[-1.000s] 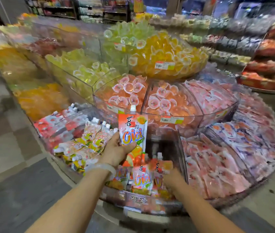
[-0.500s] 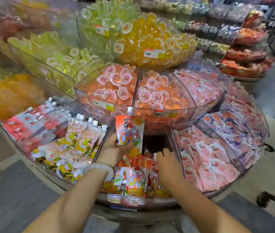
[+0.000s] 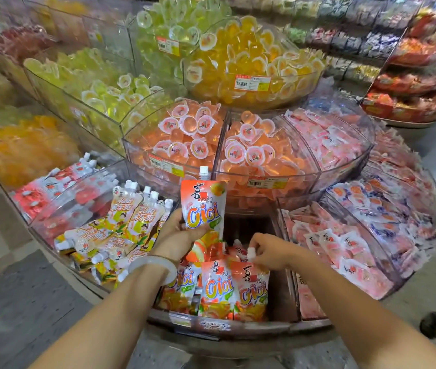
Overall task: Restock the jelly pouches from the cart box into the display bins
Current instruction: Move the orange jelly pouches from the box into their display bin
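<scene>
My left hand (image 3: pixel 175 237) grips an orange Cici jelly pouch (image 3: pixel 203 203) upright by its lower half, white cap on top, above the front clear display bin (image 3: pixel 282 286). In that bin several matching orange pouches stand in a row (image 3: pixel 218 287) against the front wall. My right hand (image 3: pixel 270 253) pinches the white cap (image 3: pixel 250 253) of the rightmost standing pouch (image 3: pixel 252 291). The back of the bin is dark and bare. No cart box is in view.
Left bin holds yellow spouted pouches (image 3: pixel 121 227); right bin holds pink packets (image 3: pixel 339 251). Behind, upper tiers carry orange jelly cups (image 3: pixel 254 153) and yellow cups (image 3: pixel 251 54). A black wheel or foot (image 3: pixel 431 324) stands on the floor at the lower right.
My right hand lifted off the standing pouches and now pinches one pouch's cap. The left hand keeps the raised pouch in about the same place. The view has drawn closer to the bins.
</scene>
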Demonstrator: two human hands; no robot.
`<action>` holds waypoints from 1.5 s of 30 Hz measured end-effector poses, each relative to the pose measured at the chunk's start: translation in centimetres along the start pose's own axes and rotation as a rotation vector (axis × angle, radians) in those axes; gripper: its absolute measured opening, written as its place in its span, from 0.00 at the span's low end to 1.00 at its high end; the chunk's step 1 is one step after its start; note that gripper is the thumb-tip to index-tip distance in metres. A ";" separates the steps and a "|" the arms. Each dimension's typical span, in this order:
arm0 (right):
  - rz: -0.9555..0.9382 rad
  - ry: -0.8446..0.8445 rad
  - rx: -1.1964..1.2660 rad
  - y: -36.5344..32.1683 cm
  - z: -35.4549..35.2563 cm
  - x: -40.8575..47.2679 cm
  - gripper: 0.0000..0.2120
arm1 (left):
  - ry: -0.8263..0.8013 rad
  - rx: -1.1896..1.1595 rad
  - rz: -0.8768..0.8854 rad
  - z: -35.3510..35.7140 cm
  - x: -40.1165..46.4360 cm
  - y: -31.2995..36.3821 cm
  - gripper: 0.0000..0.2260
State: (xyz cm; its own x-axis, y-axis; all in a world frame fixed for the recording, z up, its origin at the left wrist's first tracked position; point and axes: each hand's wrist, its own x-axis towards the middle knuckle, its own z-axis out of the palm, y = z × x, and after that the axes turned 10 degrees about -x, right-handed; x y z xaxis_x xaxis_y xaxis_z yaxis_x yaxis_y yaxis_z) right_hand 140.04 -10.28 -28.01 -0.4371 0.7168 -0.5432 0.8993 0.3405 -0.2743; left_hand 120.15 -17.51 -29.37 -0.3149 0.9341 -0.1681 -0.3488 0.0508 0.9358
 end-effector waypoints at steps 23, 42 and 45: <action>-0.203 0.522 1.098 -6.4 -2.0 6.1 0.06 | 0.095 0.070 0.033 0.0 4.8 0.9 0.10; 0.046 0.333 0.997 -5.3 2.6 11.9 0.12 | 0.221 0.339 -0.311 0.1 6.2 -2.3 0.32; 0.055 0.311 0.957 -5.3 2.2 11.9 0.14 | 0.258 0.291 -0.286 0.8 5.3 -2.0 0.32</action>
State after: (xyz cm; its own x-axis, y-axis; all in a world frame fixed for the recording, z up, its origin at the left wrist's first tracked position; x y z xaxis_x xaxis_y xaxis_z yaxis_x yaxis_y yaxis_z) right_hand 130.03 -4.88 -34.76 -0.2497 0.8904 -0.3805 0.4706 -0.2318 -0.8513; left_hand 119.92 -12.40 -31.82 -0.4642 0.7518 -0.4683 -0.2033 0.4242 0.8825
